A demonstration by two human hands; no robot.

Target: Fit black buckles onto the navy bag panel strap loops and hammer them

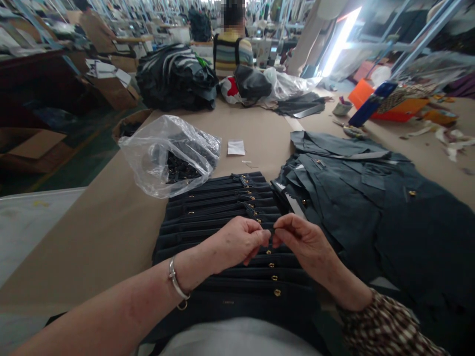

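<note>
Pinching a small dark piece (273, 230) between left hand (237, 242) and right hand (300, 241) — thumbs and forefingers pressed together on it, other fingers curled. Held just above a stack of dark bands (218, 210) with gold buttons, near a clear plastic bag (163, 148) — beside a pile of dark garments (371, 212) on the brown table (111, 222).

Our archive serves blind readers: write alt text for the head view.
A left hand and right hand pinch a small dark piece between them over a stack of dark garments with gold buttons on a brown table. A clear plastic bag lies at its far left corner.
</note>
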